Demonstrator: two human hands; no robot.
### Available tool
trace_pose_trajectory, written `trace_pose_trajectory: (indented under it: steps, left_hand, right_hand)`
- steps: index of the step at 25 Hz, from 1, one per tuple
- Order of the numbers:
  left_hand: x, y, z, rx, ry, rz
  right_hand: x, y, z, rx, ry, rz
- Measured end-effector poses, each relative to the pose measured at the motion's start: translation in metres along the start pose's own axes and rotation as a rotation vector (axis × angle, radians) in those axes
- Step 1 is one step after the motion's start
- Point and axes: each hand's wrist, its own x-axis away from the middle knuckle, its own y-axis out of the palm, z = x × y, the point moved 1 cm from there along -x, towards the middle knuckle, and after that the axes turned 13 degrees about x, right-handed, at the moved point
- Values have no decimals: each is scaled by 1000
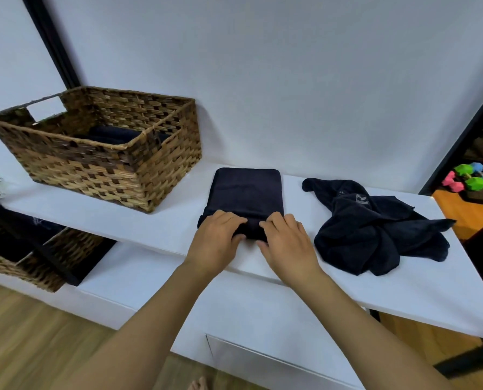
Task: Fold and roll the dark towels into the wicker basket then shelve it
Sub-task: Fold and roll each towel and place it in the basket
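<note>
A dark folded towel (247, 191) lies flat on the white shelf top (291, 260), its near end rolled up. My left hand (216, 240) and my right hand (286, 243) both grip that rolled near end, fingers curled over it. A wicker basket (105, 164) stands to the left against the wall, with dark rolled towels (113, 135) inside. A crumpled dark towel (375, 226) lies to the right of my hands.
A second wicker basket (32, 266) sits lower left beside a dark board. Coloured dumbbells (476, 178) lie on the floor at far right. A white drawer front (263, 358) is below the shelf top. The wall stands close behind.
</note>
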Motion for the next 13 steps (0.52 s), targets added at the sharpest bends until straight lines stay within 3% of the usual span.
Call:
trace_pose_trajectory:
  steps: [7,11,13]
  left_hand:
    - [-44,0,0,-161,-100,-138]
    - [-69,-1,-5,-93,-228,-190]
    - [-79,-2,-10,-148,-298,-208]
  right_hand:
    - [-42,1,3,50,82,-141]
    - [-78,-7,9,168,90,-406]
    - [-89,-9,-1,247,99,-359]
